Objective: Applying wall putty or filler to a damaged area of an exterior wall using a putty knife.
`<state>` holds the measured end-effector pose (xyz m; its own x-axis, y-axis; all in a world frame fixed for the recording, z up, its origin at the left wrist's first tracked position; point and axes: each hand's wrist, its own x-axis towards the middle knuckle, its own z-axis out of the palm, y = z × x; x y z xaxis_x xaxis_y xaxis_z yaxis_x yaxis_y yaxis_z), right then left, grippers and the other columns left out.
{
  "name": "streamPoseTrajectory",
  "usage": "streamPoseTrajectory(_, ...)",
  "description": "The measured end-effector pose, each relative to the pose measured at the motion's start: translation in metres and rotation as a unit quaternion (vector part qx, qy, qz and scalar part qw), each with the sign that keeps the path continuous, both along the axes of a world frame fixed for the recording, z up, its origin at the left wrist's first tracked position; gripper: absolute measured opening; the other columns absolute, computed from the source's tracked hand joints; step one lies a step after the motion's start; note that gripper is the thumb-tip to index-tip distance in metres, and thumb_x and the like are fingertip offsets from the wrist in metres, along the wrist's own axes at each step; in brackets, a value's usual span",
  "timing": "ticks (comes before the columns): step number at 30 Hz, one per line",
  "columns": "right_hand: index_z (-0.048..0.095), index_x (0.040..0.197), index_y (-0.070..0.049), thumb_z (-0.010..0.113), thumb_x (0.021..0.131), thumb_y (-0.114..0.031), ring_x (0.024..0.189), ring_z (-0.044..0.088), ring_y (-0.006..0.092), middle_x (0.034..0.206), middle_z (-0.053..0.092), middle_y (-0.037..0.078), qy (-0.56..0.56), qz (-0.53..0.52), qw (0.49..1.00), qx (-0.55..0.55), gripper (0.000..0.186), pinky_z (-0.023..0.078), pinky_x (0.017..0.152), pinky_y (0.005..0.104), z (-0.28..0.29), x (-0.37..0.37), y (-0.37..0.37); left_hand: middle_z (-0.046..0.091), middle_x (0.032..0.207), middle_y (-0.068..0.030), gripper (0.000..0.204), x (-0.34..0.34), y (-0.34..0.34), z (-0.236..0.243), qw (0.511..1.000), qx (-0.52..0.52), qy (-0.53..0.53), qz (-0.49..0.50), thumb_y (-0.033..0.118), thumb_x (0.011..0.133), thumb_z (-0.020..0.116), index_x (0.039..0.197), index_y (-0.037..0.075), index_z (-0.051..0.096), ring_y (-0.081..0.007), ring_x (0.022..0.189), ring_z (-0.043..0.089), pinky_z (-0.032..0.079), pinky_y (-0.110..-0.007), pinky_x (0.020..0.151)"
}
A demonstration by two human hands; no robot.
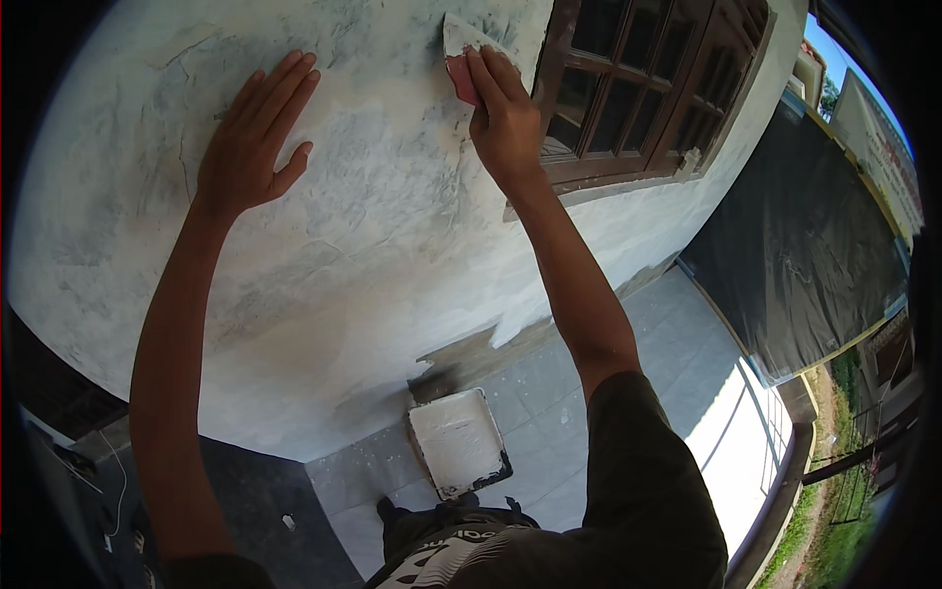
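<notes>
Below me I see a floor (540, 424) of grey tiles, spotted with pale specks and brightly sunlit toward the right. Directly on it sits a shallow tray (496, 477), coated in white, its near right corner dark. I make out a small pale thing (287, 522) on the dark ground (257, 488) at left.

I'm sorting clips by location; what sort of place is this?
Probably a house's porch or terrace: a brown window in the wall, grey floor tiles, and grass outside.
</notes>
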<state>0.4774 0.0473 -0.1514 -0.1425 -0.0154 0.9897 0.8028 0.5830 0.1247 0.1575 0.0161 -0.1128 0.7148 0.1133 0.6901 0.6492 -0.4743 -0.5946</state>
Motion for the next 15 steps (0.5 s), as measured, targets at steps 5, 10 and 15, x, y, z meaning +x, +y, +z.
streamPoseTrajectory(5, 0.055, 0.136, -0.004, 0.064, 0.071, 0.012, 0.13, 0.048, 0.0438, 0.143, 0.049, 0.021, -0.051, 0.033, 0.994, -0.091, 0.068, 0.044, 0.106, 0.0526, -0.077, -0.022, -0.017, 0.035, 0.158, -0.0114, 0.075, 0.006, 0.005, -0.004, 1.0, 0.014, -0.005, 0.002, 0.015, 0.083, 0.064, 0.151, 0.004, 0.036, -0.0259, 0.148, 0.031, 0.025, -0.043, 0.121)
streamPoseTrajectory(10, 0.056, 0.136, -0.005, 0.063, 0.073, 0.016, 0.131, 0.051, 0.0372, 0.14, 0.056, 0.017, -0.135, 0.167, 0.949, -0.233, 0.067, 0.043, 0.11, 0.046, -0.155, -0.031, -0.057, 0.036, 0.158, -0.0115, 0.075, 0.004, 0.001, -0.003, 1.0, 0.011, -0.007, 0.015, 0.017, 0.083, 0.064, 0.151, 0.004, 0.036, -0.0261, 0.148, 0.031, 0.025, -0.043, 0.121)
streamPoseTrajectory(15, 0.059, 0.134, -0.001, 0.049, 0.092, 0.015, 0.122, 0.062, 0.0261, 0.131, 0.063, 0.019, 0.055, 0.274, 0.928, -0.248, 0.046, 0.051, 0.099, 0.0317, -0.102, -0.001, -0.064, 0.036, 0.158, -0.0117, 0.075, 0.004, 0.0, -0.005, 0.999, 0.001, -0.016, 0.028, 0.019, 0.083, 0.064, 0.151, 0.003, 0.036, -0.0261, 0.148, 0.031, 0.024, -0.043, 0.122)
